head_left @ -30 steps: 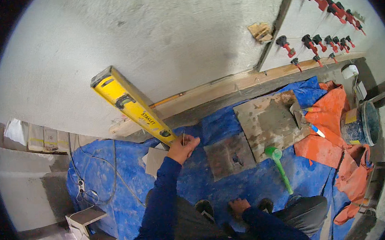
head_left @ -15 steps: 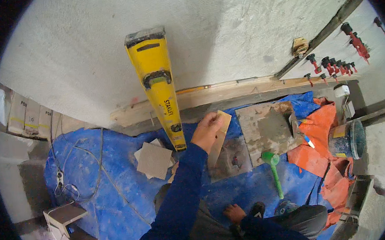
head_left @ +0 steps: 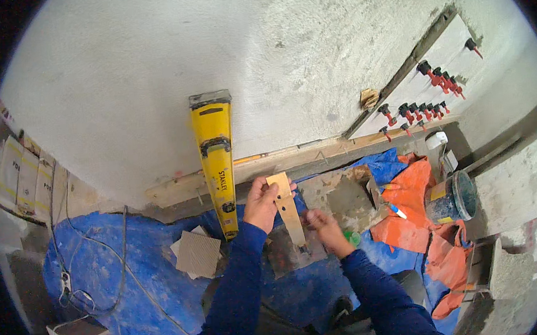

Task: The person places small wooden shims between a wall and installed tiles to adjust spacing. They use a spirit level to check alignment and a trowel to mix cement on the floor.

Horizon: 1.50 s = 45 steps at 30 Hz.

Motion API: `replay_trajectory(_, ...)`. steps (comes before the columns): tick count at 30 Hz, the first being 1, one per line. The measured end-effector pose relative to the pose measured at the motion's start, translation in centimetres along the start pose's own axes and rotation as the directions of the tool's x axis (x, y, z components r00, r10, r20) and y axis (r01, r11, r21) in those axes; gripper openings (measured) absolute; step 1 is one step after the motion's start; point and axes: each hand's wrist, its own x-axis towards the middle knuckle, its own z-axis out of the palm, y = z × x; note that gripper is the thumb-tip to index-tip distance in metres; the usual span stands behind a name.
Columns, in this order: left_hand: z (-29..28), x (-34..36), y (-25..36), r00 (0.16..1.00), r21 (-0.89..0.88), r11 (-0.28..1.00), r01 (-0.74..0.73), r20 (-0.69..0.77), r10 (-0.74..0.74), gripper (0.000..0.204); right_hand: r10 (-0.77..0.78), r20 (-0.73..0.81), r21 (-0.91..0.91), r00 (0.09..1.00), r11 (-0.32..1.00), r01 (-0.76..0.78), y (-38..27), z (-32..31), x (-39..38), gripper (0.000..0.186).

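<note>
My left hand (head_left: 260, 206) is closed around the upper end of a flat, narrow wooden piece (head_left: 292, 223), pale with a few dark spots and held at a slant over the floor. Beside its right edge is my right hand (head_left: 327, 229), fingers bent and blurred; whether they grip anything cannot be told. A green mallet (head_left: 352, 237) shows only partly, hidden behind the right wrist. Under the hands lies a grey stained tile (head_left: 281, 260). A mortar-smeared board (head_left: 332, 194) is just beyond. Left of the left hand, a long yellow spirit level (head_left: 216, 165) leans against the wall.
A blue tarp (head_left: 158, 281) covers the floor, with stacked tiles (head_left: 198, 253) and a cable (head_left: 125, 252) on it. To the right are an orange cloth (head_left: 404, 233), a marker (head_left: 398, 211) and a bucket (head_left: 451, 198). Red-and-black levelling clips (head_left: 440, 78) sit on the wall tile.
My right hand has risen from beside my knee to the wooden piece, its forearm now in front of the mallet. The left hand has drawn the piece nearer and turned it. The view has shifted.
</note>
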Motion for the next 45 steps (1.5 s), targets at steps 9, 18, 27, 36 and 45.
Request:
replay_trajectory(9,1.3,-0.7,-2.8,0.998,0.523,0.852,0.014,0.04,-0.042,0.027,-0.13,0.057,-0.146,0.99,0.98,0.137,-5.7,-2.3,-0.7,0.019)
replay_trajectory(18,3.6,-2.4,-2.2,0.997,0.953,0.296,0.067,-0.078,0.025,0.027,-0.294,0.21,-0.431,0.933,0.829,0.358,-3.4,-6.2,1.5,0.022)
replay_trajectory(27,6.5,-2.2,-9.0,0.938,0.982,-0.188,-0.029,0.091,0.334,0.021,-0.293,-0.044,-0.65,0.955,0.734,0.195,0.2,-5.9,2.2,0.02)
replay_trajectory(36,6.3,-1.3,-10.3,0.864,0.926,-0.106,-0.363,0.377,0.335,0.018,-0.21,0.067,-0.358,0.975,0.908,0.22,0.0,-10.3,0.7,0.027)
replay_trajectory(45,7.1,-1.3,-9.3,0.95,0.924,0.364,-0.117,-0.003,0.313,0.035,-0.465,0.016,-0.449,0.885,0.787,0.422,-2.1,-10.2,0.0,0.027)
